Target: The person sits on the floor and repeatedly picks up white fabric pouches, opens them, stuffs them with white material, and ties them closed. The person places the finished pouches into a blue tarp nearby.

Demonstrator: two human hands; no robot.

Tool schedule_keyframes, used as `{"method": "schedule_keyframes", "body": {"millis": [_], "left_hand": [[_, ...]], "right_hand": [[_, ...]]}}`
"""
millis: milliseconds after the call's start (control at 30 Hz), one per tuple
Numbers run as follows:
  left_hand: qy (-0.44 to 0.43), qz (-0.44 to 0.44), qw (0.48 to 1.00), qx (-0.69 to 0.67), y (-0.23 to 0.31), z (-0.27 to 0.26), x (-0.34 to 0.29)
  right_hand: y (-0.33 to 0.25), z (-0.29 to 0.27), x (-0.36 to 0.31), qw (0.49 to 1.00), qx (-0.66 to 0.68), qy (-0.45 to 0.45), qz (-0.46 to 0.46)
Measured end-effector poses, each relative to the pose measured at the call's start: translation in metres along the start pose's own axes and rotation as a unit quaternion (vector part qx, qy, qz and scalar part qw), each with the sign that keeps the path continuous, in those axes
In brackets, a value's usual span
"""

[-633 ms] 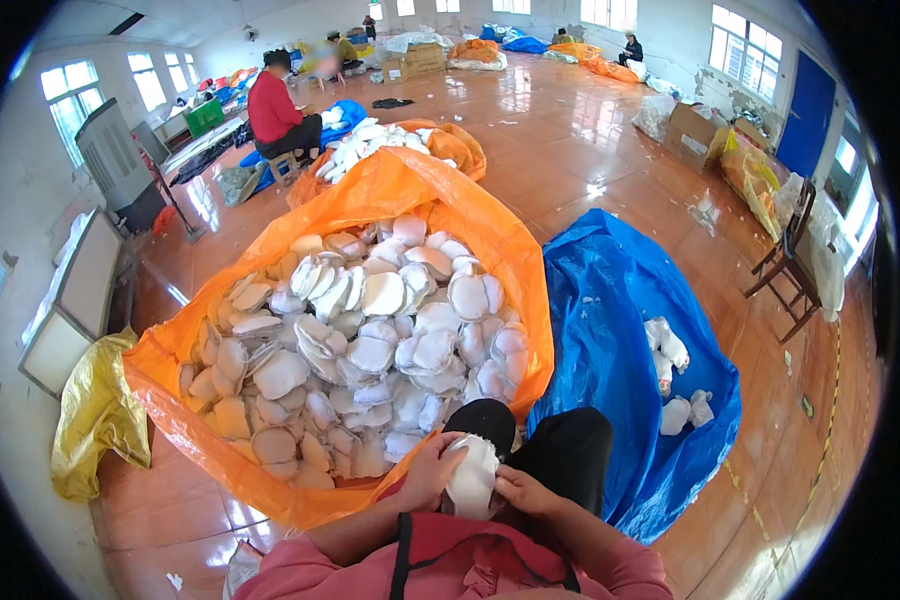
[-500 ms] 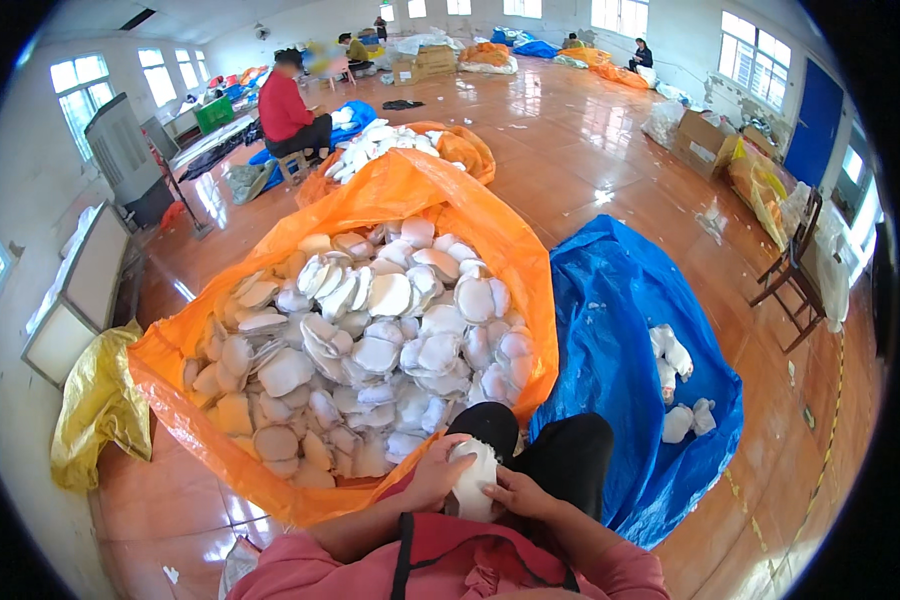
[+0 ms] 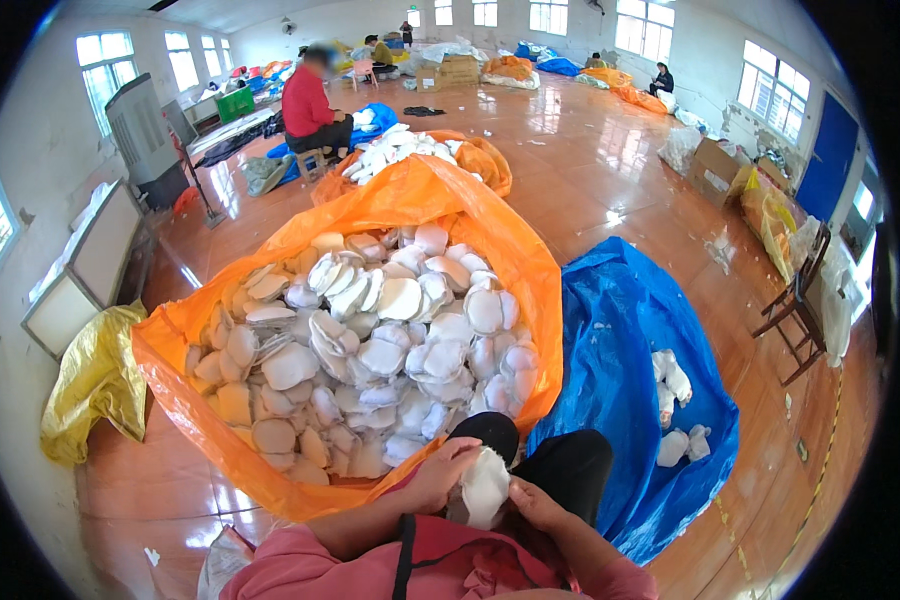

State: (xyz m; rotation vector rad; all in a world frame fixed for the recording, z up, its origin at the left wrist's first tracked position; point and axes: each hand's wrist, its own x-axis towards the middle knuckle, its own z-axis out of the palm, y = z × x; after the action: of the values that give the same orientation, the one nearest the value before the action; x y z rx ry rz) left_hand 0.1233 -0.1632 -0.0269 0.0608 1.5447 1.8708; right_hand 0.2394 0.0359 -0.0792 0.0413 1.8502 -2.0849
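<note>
Close in front of my body, above my lap, I hold a white rounded pad [image 3: 485, 490] upright in both hands. My left hand [image 3: 442, 476] grips its left and upper edge, fingers bent behind it. At its right edge, my right hand [image 3: 536, 502] is closed, with the thumb along the pad and the fingers partly hidden. Just ahead lies a large open orange sack [image 3: 530, 275], full of similar loose white pads [image 3: 380, 355]. To the right a blue plastic sack [image 3: 610, 370] is spread out, with several white bundles [image 3: 673, 378] on it.
A yellow sack [image 3: 98, 385] lies at the left beside a leaning white panel [image 3: 95, 270]. Ahead, a person in red [image 3: 310, 105] sits by another pile of white pads [image 3: 400, 150]. At the right stand a wooden chair [image 3: 798, 305] and a cardboard box [image 3: 712, 172].
The pad has turned and shows a broader face, with both hands still on it. My right hand has shifted slightly rightward. The whole view has tilted a little.
</note>
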Motion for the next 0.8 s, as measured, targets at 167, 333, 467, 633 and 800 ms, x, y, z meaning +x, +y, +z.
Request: {"method": "schedule_keyframes", "body": {"millis": [167, 333, 467, 633, 800], "left_hand": [[-0.066, 0.017, 0.998, -0.016, 0.012, -0.008, 0.022], [-0.261, -0.094, 0.957, -0.084, 0.017, -0.021, 0.021], [-0.299, -0.113, 0.944, -0.078, 0.016, -0.034, 0.015], [-0.260, -0.186, 0.936, -0.150, 0.022, -0.038, -0.001], [-0.256, -0.246, 0.912, -0.207, 0.007, -0.042, 0.001]], "right_hand": [[-0.030, 0.010, 0.005, 0.969, 0.249, -0.004, 0.006], [-0.016, 0.007, 0.022, 0.961, 0.272, -0.051, -0.013], [-0.005, 0.008, 0.028, 0.948, 0.310, -0.058, 0.034], [-0.041, 0.017, 0.033, 0.936, 0.330, -0.024, 0.118], [-0.054, 0.023, 0.034, 0.957, 0.270, -0.043, 0.093]]}}
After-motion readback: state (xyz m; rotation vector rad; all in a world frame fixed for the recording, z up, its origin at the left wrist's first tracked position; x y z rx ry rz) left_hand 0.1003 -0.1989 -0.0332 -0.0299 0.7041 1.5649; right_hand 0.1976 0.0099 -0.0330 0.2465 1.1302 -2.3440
